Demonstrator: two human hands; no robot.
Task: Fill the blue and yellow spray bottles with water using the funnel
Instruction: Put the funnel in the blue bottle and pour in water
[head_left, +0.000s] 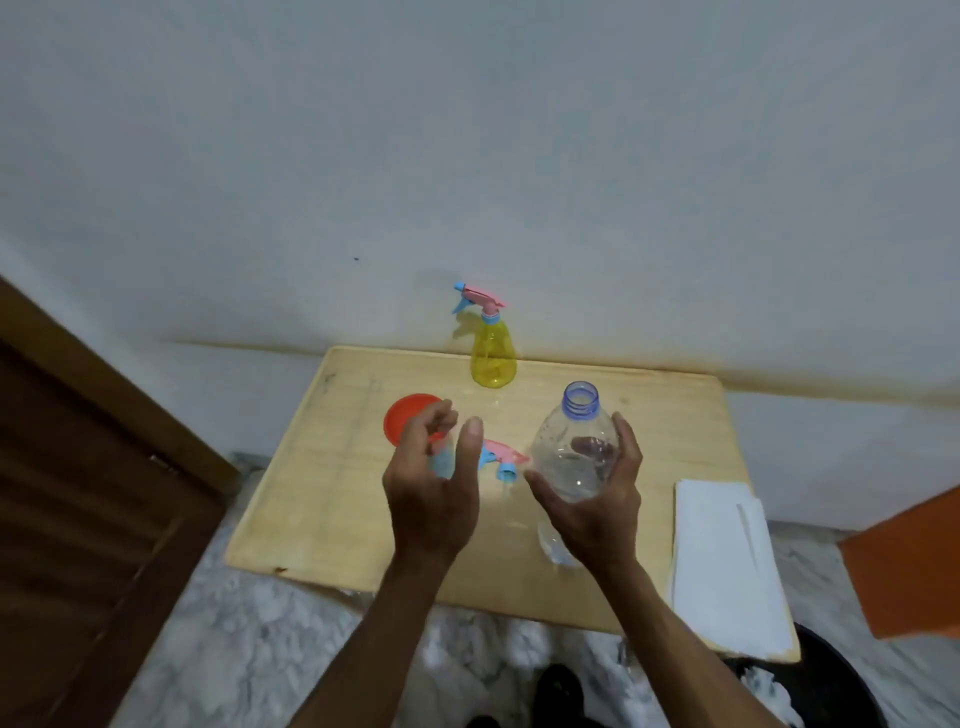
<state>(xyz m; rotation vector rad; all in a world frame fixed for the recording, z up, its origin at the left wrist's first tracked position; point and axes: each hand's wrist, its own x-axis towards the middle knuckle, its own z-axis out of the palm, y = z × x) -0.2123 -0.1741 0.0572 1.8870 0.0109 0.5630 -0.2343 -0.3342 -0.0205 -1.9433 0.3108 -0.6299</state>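
Under both hands lies the wooden table (322, 499); the right hand (597, 499) grips a clear uncapped water bottle (574, 452), tilted. Beyond it, well apart, stands the yellow spray bottle (493, 358). Behind the left hand (431, 483), fingers loosely curled, holding nothing, sit the orange funnel (405, 415) and blue spray bottle (444, 462); a detached spray head (501, 457) lies between the hands

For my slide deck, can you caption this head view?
Right hand grips an uncapped clear bottle over the wooden table; left hand hovers by the orange funnel.
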